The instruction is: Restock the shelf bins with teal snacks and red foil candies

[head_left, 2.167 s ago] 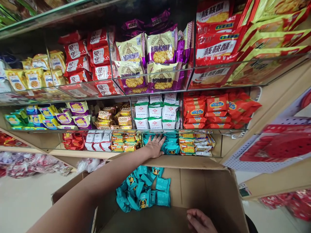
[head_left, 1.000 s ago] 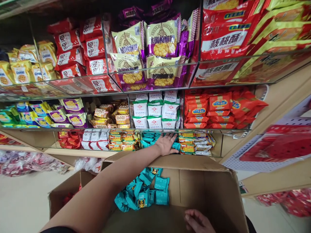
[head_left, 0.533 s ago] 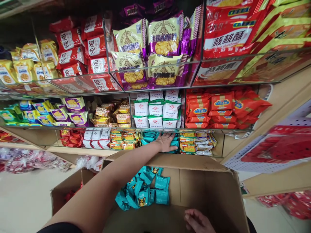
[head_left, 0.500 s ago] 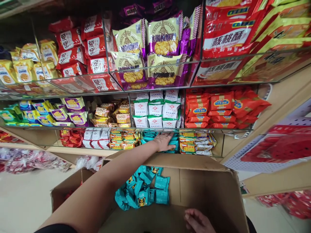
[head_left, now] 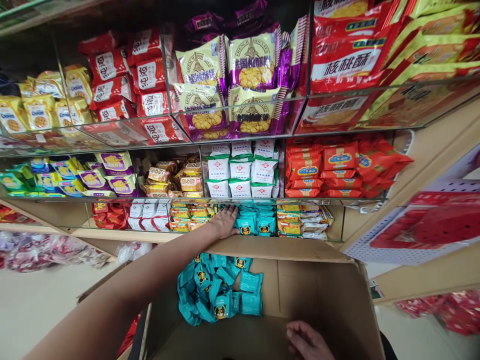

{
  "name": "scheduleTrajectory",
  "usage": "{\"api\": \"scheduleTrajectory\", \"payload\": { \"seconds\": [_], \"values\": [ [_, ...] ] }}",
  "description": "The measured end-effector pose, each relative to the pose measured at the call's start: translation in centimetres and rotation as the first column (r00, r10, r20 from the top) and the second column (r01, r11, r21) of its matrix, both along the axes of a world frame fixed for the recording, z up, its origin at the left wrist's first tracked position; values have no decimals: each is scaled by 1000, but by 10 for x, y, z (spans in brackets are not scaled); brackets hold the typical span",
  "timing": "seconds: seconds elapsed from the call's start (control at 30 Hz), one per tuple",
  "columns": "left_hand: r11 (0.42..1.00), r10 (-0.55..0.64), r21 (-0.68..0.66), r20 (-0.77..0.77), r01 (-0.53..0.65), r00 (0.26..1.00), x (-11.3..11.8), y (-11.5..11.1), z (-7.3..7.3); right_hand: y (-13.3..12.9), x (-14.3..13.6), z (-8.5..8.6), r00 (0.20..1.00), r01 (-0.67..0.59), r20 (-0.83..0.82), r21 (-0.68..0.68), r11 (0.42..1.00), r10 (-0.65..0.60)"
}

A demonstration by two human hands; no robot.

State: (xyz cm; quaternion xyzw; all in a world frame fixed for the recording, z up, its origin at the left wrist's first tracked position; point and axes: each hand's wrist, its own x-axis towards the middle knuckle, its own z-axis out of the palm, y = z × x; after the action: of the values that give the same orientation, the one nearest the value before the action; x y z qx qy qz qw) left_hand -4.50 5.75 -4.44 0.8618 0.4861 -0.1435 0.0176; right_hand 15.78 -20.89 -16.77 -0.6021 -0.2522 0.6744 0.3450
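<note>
Teal packets (head_left: 256, 223) fill a compartment on the lowest shelf. My left hand (head_left: 224, 222) lies palm down on the left part of that compartment, fingers spread towards the back; whatever is under the palm is hidden. Below the shelf stands an open cardboard box (head_left: 315, 280), with loose teal packets (head_left: 215, 290) heaped in its left part. My right hand (head_left: 305, 340) is at the bottom, over the near side of the box, its fingers curled and close to the thumb. Whether it grips anything cannot be made out.
Orange packets (head_left: 288, 220) and yellow packets (head_left: 191, 216) flank the teal compartment. Above are glass-fronted shelves with white-green packets (head_left: 240, 172) and red packets (head_left: 339, 162). A pegboard panel (head_left: 408, 235) stands at the right. Bagged goods (head_left: 48, 250) lie low at the left.
My left hand has moved left along the teal compartment, uncovering teal packets with round emblems at its front. My right hand has hardly moved.
</note>
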Motion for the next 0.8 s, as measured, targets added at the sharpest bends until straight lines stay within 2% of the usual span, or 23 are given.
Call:
{"api": "scheduleTrajectory", "payload": {
  "seconds": [0.1, 0.2, 0.43, 0.53, 0.67, 0.8],
  "values": [
    [999, 41, 11, -15, -41, 999, 8, 2, -6, 1, 0, 2, 1000, 17, 2, -7, 1000, -17],
    [999, 41, 3, -19, -41, 999, 10, 3, -4, 1, 1, 2, 1000, 10, 1, -9, 1000, -9],
    [1000, -26, 4, -34, 26, 999, -8, -5, 25, 1, 0, 1, 1000, 3, -8, 3, 1000, -3],
    [998, -60, 10, -63, 61, 996, -14, -9, 32, 1, 0, -3, 1000, -14, -13, 26, 1000, 15],
    [999, -38, 27, -75, 40, 996, -9, -3, 30, 0, 1, -8, 1000, -12, -1, 5, 1000, 12],
    [997, 69, 45, -72, -66, 995, 2, 10, 25, -1, 2, -8, 1000, -9, 2, 16, 1000, 9]
  ]
}}
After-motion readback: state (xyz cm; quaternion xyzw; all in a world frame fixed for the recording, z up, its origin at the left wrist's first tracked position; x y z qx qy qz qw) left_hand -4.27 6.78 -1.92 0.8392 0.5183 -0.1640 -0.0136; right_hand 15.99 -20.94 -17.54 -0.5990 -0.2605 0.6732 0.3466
